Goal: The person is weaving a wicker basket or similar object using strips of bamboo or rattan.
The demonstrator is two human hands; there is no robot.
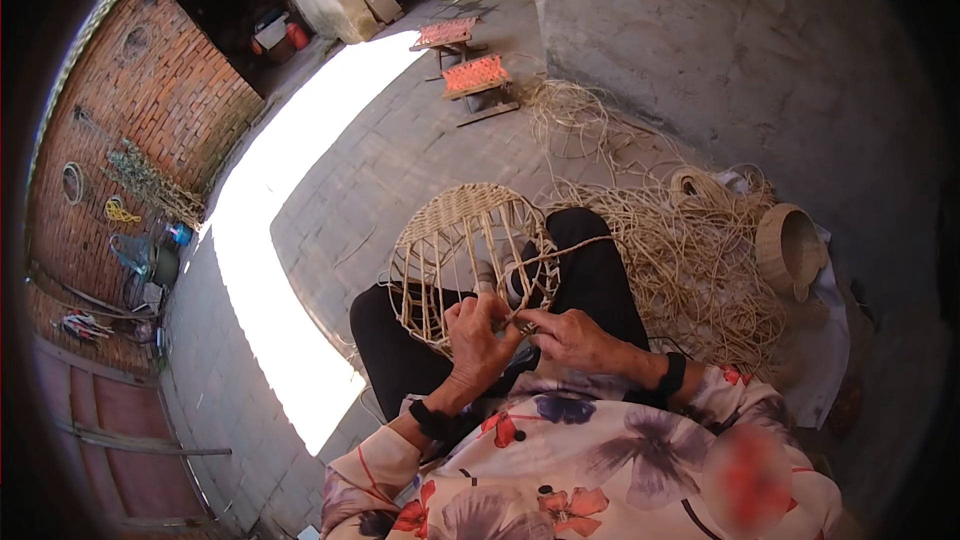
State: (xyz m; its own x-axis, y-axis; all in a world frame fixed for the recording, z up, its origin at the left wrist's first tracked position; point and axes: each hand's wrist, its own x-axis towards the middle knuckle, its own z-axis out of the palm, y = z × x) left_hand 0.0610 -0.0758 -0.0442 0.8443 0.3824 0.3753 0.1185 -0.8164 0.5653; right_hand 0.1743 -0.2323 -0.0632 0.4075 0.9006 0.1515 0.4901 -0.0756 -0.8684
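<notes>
Tan and bumpy, our round basket (462,207) sat between our black-covered knees (603,280), far end woven tight, sides gappy | our left hand (478,342) and right hand (582,342) met at its near edge, fingers curled; we couldn't tell what they pinched | tangled cord (690,265) lay to our right

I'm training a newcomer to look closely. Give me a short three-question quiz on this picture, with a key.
1. Which lies on the ground to the right of the open-ribbed basket: (a) a ladder, (b) a tangle of cord, (c) a bicycle?

2. True or false: the left hand and the right hand are both at the basket's near edge.

3. How many low stools with reddish tops stand beyond the basket?

Key: 1. b; 2. true; 3. two.
</notes>
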